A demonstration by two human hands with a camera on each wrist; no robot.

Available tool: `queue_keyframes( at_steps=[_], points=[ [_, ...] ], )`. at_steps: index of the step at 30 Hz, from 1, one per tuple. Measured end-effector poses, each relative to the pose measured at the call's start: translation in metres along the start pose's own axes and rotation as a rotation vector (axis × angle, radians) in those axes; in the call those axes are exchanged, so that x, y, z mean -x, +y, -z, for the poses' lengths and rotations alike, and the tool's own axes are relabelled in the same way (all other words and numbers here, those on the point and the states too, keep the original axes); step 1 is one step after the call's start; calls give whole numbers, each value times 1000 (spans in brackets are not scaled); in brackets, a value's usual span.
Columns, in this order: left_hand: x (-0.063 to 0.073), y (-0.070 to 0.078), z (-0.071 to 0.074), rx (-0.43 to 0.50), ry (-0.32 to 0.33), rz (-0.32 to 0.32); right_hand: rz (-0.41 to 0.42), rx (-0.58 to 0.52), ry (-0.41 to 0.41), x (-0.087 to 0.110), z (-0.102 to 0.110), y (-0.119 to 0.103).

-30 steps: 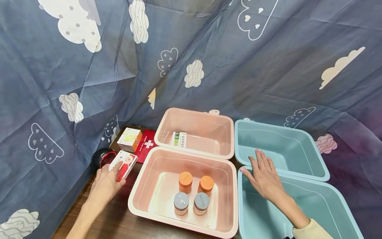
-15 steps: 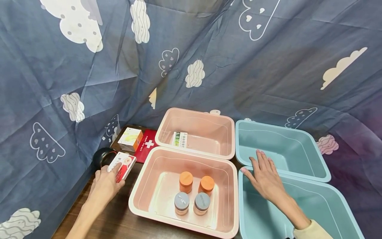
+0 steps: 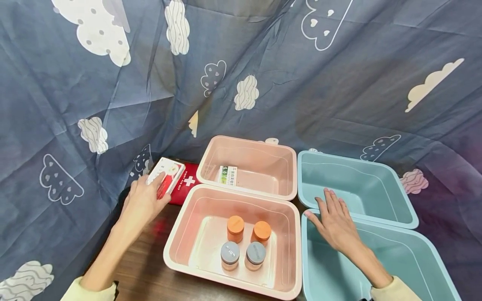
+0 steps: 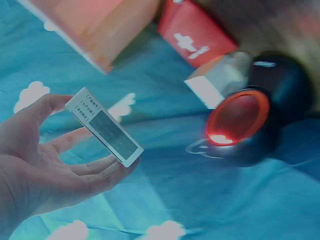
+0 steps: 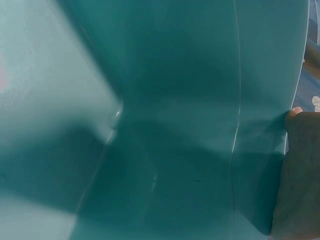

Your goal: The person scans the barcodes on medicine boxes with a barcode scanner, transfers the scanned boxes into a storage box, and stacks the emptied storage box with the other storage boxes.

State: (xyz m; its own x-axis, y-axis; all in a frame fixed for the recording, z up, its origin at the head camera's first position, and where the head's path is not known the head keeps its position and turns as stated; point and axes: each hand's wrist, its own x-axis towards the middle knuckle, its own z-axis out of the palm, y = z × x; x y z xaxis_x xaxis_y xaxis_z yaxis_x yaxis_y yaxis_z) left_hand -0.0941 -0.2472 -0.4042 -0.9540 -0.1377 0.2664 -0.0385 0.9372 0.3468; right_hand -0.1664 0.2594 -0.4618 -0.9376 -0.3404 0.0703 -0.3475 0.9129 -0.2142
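My left hand (image 3: 144,200) grips a small white and red box (image 3: 170,177) between thumb and fingers, at the left of the head view. In the left wrist view the box's printed narrow side (image 4: 107,129) faces the camera. Behind it lie a red first aid kit pouch (image 3: 184,183), a white and orange carton (image 4: 212,82) and a round black object with a red-orange ring (image 4: 239,117). My right hand (image 3: 336,221) rests with straight fingers on the adjoining rims of the two blue bins, the far one (image 3: 376,188) and the near one (image 3: 399,255).
The near pink bin (image 3: 177,234) holds two orange-lidded jars (image 3: 235,225) and two grey-lidded jars (image 3: 229,251). A flat green and white box (image 3: 228,175) lies in the far pink bin (image 3: 263,167). A cloud-patterned curtain (image 3: 241,62) hangs behind the brown table (image 3: 139,271).
My left hand has raised the white and red box and moved it away from me and slightly right, now covering the carton in the head view. The right hand stays put.
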Motion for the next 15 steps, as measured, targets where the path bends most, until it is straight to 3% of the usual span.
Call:
queue_keyframes(
  at_steps=[4,7,11,15],
  points=[
    [-26,29,6,-11,-8,-56,8,-11,22,1,-3,2],
    [-47,52,1,8,-21,-102,31,-22,60,1,-8,8],
    [-72,86,-15,42,-80,-146,45,-31,85,1,-11,11],
    [-99,114,-42,51,-204,-125,41,-31,81,1,-10,10]
  ],
)
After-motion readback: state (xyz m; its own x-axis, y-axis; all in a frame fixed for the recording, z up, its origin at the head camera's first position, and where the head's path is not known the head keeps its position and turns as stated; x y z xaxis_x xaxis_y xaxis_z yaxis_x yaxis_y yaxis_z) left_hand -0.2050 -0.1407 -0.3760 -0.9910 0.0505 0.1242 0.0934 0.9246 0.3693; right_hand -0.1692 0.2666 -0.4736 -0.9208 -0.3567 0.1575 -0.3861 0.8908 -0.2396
